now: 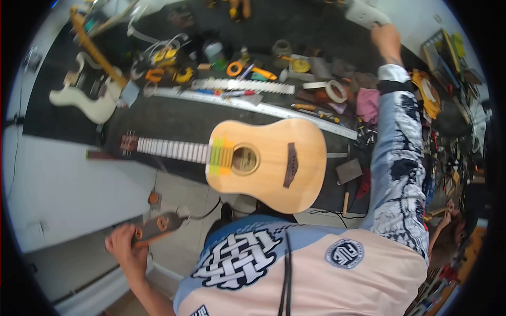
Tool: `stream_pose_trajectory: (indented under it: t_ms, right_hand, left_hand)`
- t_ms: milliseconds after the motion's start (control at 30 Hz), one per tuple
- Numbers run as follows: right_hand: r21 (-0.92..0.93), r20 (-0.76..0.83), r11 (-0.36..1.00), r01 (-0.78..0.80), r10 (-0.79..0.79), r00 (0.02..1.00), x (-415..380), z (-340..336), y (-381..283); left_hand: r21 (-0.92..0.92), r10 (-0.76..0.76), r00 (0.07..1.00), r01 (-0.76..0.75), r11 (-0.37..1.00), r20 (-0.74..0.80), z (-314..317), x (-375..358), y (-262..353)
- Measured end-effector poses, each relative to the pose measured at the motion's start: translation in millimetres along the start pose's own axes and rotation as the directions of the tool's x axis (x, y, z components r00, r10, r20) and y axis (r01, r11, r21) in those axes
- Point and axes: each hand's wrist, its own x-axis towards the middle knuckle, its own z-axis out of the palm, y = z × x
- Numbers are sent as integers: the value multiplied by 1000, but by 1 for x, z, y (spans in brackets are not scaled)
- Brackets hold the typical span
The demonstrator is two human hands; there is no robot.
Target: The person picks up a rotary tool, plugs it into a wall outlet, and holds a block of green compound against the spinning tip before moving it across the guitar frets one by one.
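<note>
The dark tabletop (163,116) runs across the view, and the guitar (276,174) lies on it face up, by the near edge. Its long axis goes side to side: headstock to the left, body to the right, in front of the person's torso. Yellow and green tape (217,156) covers the face where neck meets body.

The tool (161,226) is off the tabletop, on its near side, with floor behind it in the view. The left hand (126,250) has its grip closed round the lower-left end. The tool's long axis slants up and rightward from the fingers, so its free end points towards the guitar's body, apart from it. A dark cord (204,216) shows beside that free end.

The white box (363,14) sits past the far right of the tabletop. It lies just beyond the fingertips of the outstretched right hand (387,43), up and slightly left; the left hand is well apart from it. The right grip is at the box's edge, but how far open it is, or whether it has hold of anything, I cannot tell.
</note>
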Motion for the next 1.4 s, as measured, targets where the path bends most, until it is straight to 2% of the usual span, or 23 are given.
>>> stream_pose_trajectory:
  t_ms: [67, 133, 167, 200, 233, 267, 300, 367, 433, 500, 567, 600, 633, 667, 700, 767, 800, 867, 967, 1067, 1100, 1200, 1400]
  right_hand:
    - [-77, 155, 993, 87, -74, 985, 1, -2, 6]
    - [-48, -48, 959, 280, -282, 958, -67, -29, -24]
    - [233, -60, 881, 412, -410, 910, -108, -37, -43]
    - [481, -106, 721, 498, -516, 850, -159, -43, -62]
    - [804, 77, 506, 313, -611, 788, -215, -60, -87]
    - [887, 189, 411, 213, -742, 644, -262, -76, -99]
    - [930, 291, 361, 66, -835, 467, -308, -93, -112]
    - [872, 355, 208, -442, -892, 280, -386, -105, -136]
    - [827, 400, 216, -519, -875, 272, -430, -118, -152]
    - [792, 538, 330, -514, -776, 331, -456, -133, -156]
    - [736, 645, 337, -587, -612, 457, -482, -144, -155]
    - [676, 711, 308, -670, -511, 483, -497, -152, -153]
    - [620, 766, 255, -742, -402, 502, -511, -159, -150]
    - [648, 752, 180, -740, -305, 584, -522, -170, -155]
    - [633, 767, 137, -762, -246, 593, -535, -171, -149]
    - [628, 767, -24, -778, -146, 624, -556, -179, -139]
    - [636, 751, -138, -759, -113, 650, -562, -182, -138]
    - [650, 708, -321, -689, -73, 702, -566, -190, -133]
    - [671, 621, -467, -576, -71, 781, -576, -196, -121]
    - [780, 499, -352, -517, -147, 854, -589, -193, -103]
    - [710, 573, -406, -576, -143, 807, -586, -203, -101]
    - [647, 524, -536, -543, -205, 827, -588, -197, -82]
    - [655, 600, -435, -617, -196, 775, -581, -191, -37]
  left_hand:
    - [-37, 102, 994, -100, 994, 37, 1, 21, 7]
    - [-50, 206, 973, -201, 978, 106, -2, 45, 24]
    - [-45, 281, 954, -278, 959, 100, 2, 55, 28]
    - [-47, 365, 926, -362, 931, 91, 9, 65, 32]
    - [-35, 464, 885, -463, 886, 43, 16, 77, 38]
    - [-21, 567, 823, -567, 823, -5, 22, 89, 44]
    - [-17, 648, 759, -650, 760, -56, 29, 102, 53]
    - [35, 779, 611, -783, 621, -141, 37, 123, 71]
    - [161, 853, 446, -853, 497, -271, 45, 140, 85]
    - [315, 858, 240, -858, 407, -454, 59, 149, 98]
    - [159, 736, 215, -902, 402, -642, 83, 146, 108]
    - [66, 661, 209, -928, 366, -721, 91, 142, 113]
    - [13, 708, 256, -936, 351, -658, 97, 142, 99]
    - [-96, 718, 333, -932, 350, -611, 107, 141, 86]
    - [-312, 672, 447, -894, 321, -590, 117, 141, 76]
    - [-660, 607, 654, -703, 266, -451, 127, 138, 70]
    - [-751, 608, 698, -615, 239, -378, 139, 136, 69]
    - [-935, 649, 746, -318, 156, -146, 155, 135, 76]
    - [-941, 750, 662, -261, 217, -11, 159, 129, 87]
    - [-942, 773, 633, -238, 235, 34, 157, 124, 104]
    - [-949, 764, 644, -218, 228, 36, 158, 122, 110]
    - [-967, 727, 684, -143, 211, 57, 168, 116, 123]
    - [-968, 604, 762, 119, 220, 231, 185, 93, 146]
